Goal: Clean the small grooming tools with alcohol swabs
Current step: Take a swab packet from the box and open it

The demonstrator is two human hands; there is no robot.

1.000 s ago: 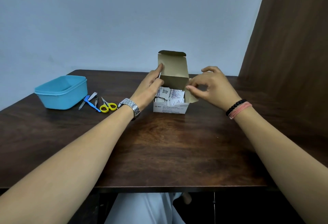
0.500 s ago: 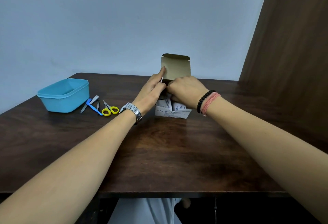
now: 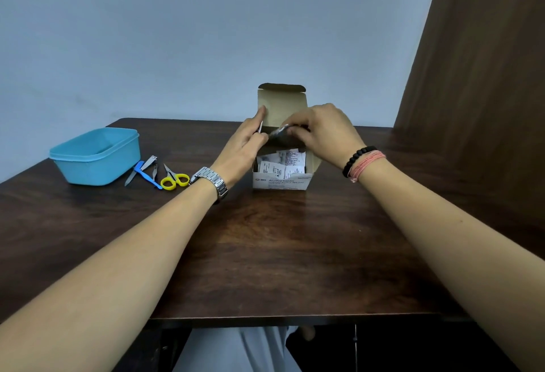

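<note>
1. Swab packet point(image 3: 278, 130), small and blurry, pinched in the fingers of the right hand point(image 3: 324, 132), up above the open box point(image 3: 281, 178).
2. Left hand point(image 3: 243, 147) beside the box's left edge, thumb up against the raised lid, fingers bent near the packet; cannot tell if touching it or holding anything.
3. Box near the middle of the table point(image 3: 265, 253), lid flap standing straight up, more white packets point(image 3: 280, 165) packed inside.
4. Grooming tools on the table, left of the box and apart from it: yellow scissors point(image 3: 175, 180), a blue-handled tool point(image 3: 146, 174), a nail clipper point(image 3: 149, 162), one more small metal tool point(image 3: 154, 171).
5. Blue tub point(image 3: 95, 156) just left of the tools, lid off.
6. Silver watch point(image 3: 211, 182) on the left wrist, black and pink bracelets point(image 3: 362, 162) on the right wrist.
</note>
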